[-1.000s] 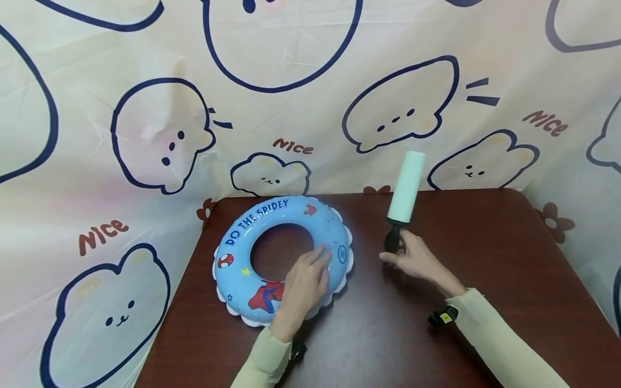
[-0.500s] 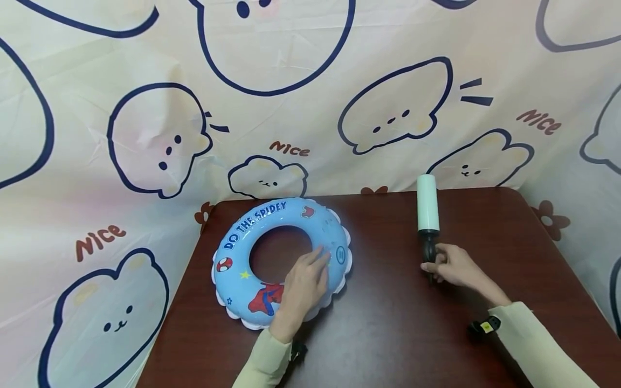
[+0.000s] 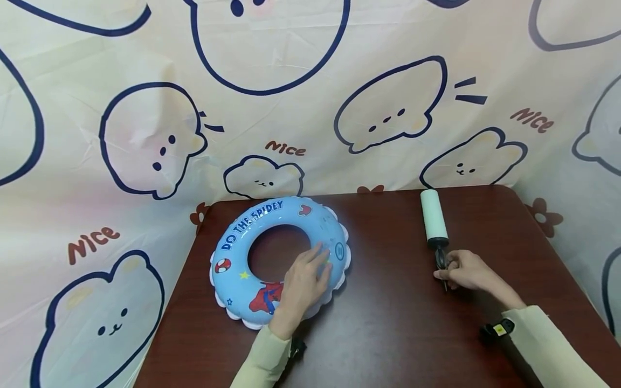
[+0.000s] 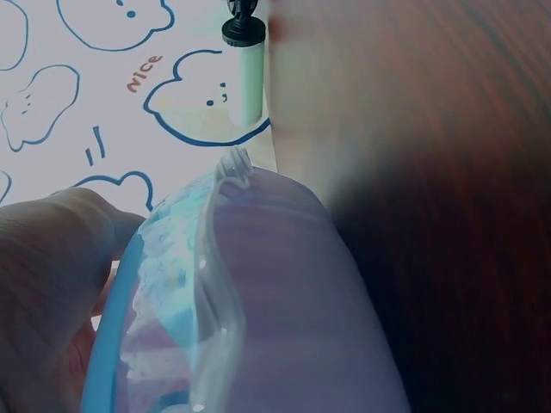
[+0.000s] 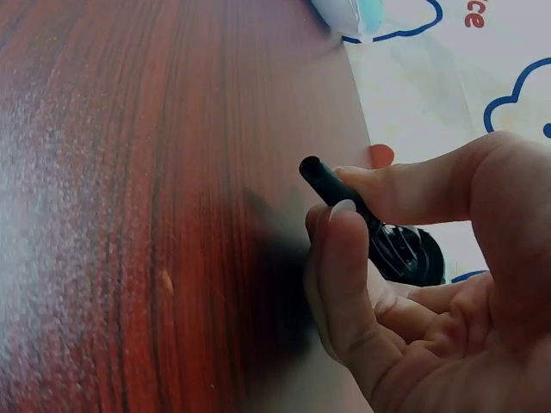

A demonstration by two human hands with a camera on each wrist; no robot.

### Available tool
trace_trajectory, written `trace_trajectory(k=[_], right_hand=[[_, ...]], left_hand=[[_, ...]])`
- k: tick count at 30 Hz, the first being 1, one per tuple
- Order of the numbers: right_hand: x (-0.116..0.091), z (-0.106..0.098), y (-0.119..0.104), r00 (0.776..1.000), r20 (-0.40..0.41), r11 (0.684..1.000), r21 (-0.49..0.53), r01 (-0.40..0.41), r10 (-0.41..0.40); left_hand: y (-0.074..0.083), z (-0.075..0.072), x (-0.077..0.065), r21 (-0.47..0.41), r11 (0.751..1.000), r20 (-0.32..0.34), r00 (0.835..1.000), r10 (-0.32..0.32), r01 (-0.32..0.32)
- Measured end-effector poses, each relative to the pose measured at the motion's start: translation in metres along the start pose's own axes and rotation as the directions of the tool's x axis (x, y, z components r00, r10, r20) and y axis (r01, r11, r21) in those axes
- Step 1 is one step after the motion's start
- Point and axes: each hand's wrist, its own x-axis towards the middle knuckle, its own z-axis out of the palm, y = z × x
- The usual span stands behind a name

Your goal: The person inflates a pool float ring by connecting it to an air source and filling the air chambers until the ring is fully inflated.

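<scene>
A light blue inflated swim ring (image 3: 262,215) with a white scalloped edge and "DO THE SPIDEY" lettering lies on the left of the table. My left hand (image 3: 302,285) rests on its near right side, fingers loosely extended over the blue surface. In the left wrist view the ring's pale side (image 4: 275,258) fills the middle. Toward the far right is a hand air pump (image 3: 433,215) with a pale green barrel and a black nozzle end. My right hand (image 3: 466,270) pinches that black end between thumb and fingers; the black tip (image 5: 312,168) sticks out past them in the right wrist view.
The dark brown table (image 3: 388,334) has its back edge close against a cream cloth backdrop (image 3: 310,118) printed with cartoon bears and "nice". Bare wood lies between the ring and the pump. A dark band with a device (image 3: 499,327) sits on the right wrist.
My right hand has carried the pump to the right and lowered it from its raised, tilted position toward the table. The left hand stays on the swim ring, which has not visibly moved.
</scene>
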Motion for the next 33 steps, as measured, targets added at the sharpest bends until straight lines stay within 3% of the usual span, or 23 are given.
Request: trace_trajectory(k=[8,22,27,33], right_hand=[[-0.002,-0.004,-0.005,0.999,0.013,0.999,-0.019,-0.037,0.037],[-0.006,-0.005,-0.009,1.0,-0.016,0.998,-0.066,-0.011,0.01],[-0.009,-0.009,-0.014,0.99,-0.135,0.988,-0.155,0.018,-0.039],[-0.01,-0.006,-0.041,0.924,-0.325,0.974,-0.167,0.152,-0.2]], left_hand=[[0.0,-0.001,0.0,-0.014,1.0,0.001,1.0,-0.005,0.005],[-0.002,-0.004,0.0,-0.023,1.0,0.02,1.0,-0.017,0.018],[-0.002,-0.006,-0.001,-0.022,0.999,0.019,1.0,-0.024,0.024],[-0.003,-0.011,0.001,-0.05,0.998,0.0,0.999,-0.041,0.04]])
